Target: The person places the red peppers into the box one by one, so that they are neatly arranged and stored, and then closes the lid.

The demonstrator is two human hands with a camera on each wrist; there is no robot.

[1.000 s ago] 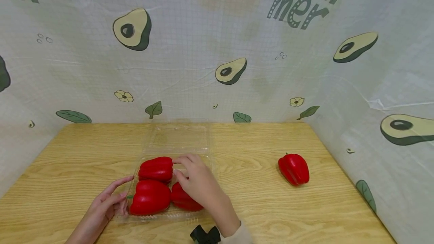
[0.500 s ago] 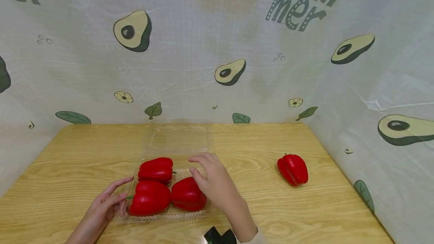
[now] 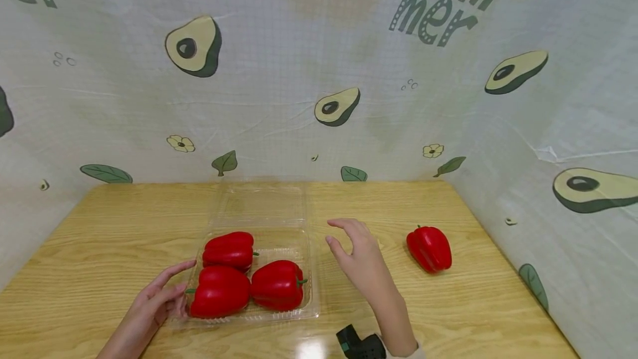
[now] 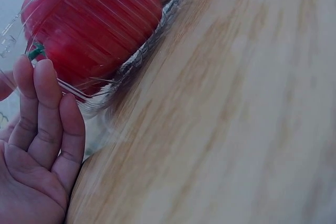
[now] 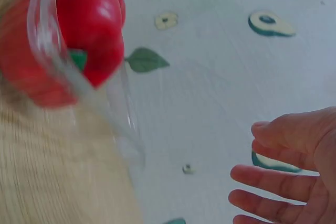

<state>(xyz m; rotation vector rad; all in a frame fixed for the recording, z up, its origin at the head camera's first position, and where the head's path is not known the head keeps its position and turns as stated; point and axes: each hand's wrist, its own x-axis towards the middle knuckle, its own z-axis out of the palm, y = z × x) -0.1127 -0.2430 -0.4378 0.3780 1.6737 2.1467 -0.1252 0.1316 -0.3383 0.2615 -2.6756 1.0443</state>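
Note:
A clear plastic clamshell box (image 3: 311, 270) stands left of centre in the head view, its lid (image 3: 264, 204) laid back. Inside are three red bell peppers: one at the back (image 3: 229, 250), one at front left (image 3: 221, 291) and one at front right (image 3: 277, 285). My left hand (image 3: 161, 298) rests against the box's left side, its fingers (image 4: 47, 85) fairly straight along the plastic near a green stem. A fourth red bell pepper (image 3: 430, 249) lies on the table to the right. Between it and the box is my right hand (image 3: 360, 254), holding nothing, thumb and fingers apart.
The wooden table (image 3: 473, 303) is backed by a white cloth (image 3: 269, 71) printed with avocados and leaves, which also runs along both sides. A black device (image 3: 361, 343) is on the right wrist.
My right hand has moved from over the peppers in the box to the right, out past its edge. The left hand stays at the box's left side.

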